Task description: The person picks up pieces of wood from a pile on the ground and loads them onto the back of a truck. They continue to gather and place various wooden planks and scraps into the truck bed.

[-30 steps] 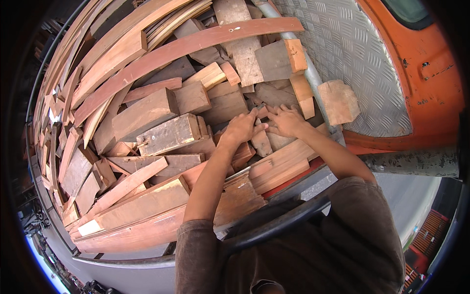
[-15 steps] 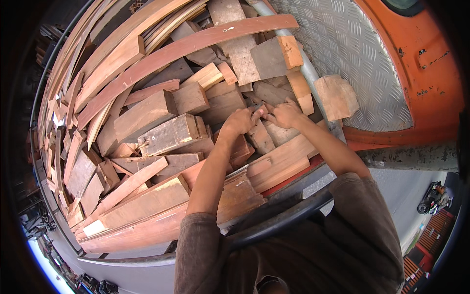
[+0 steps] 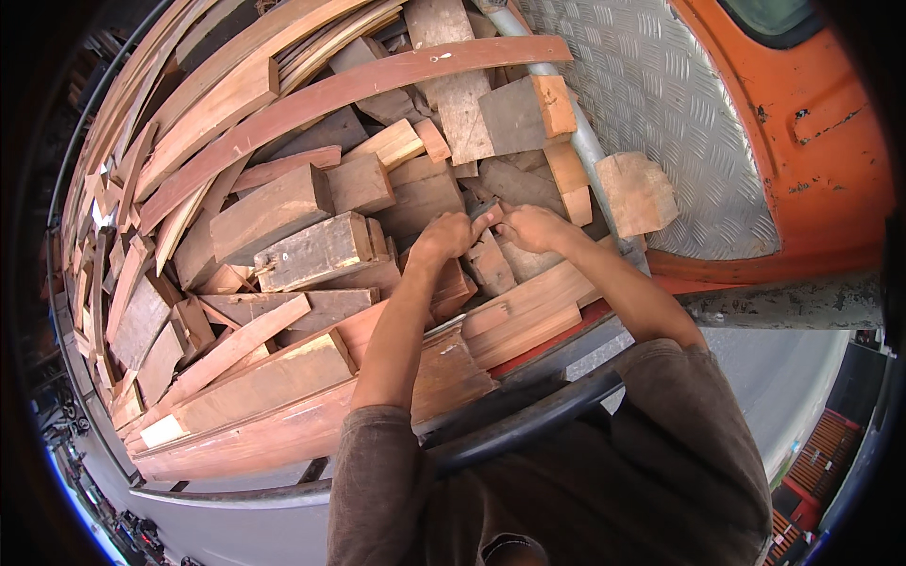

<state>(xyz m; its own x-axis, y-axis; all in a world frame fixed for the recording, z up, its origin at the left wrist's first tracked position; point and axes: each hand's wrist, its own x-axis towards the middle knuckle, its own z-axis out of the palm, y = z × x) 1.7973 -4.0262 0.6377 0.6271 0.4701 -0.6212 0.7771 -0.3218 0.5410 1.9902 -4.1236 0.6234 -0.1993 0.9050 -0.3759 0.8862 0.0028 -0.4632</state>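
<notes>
My left hand [image 3: 447,235] and my right hand [image 3: 530,229] come close together over a heap of wood offcuts. Both are closed, with the thumbs almost meeting, on a small wood block [image 3: 486,209] whose far part is largely hidden by the fingers. Just below the hands lies a short brown wood piece [image 3: 491,264]. A dark, wide block [image 3: 417,203] rests left of my left hand. Beyond my right hand a pale, narrow wood block [image 3: 568,179] leans by the metal tube.
A long curved reddish plank [image 3: 377,83] crosses the pile. The silver tube [image 3: 587,141] borders it on the right, with a rough wood chunk [image 3: 636,193] beside the tread-plate panel [image 3: 675,123]. An orange vehicle body [image 3: 821,141] stands farther right. A dark rail [image 3: 528,420] runs before my body.
The view has shifted slightly, so the pile appears a little farther left. Both hands stay together at the same spot on the block, with only a slight move.
</notes>
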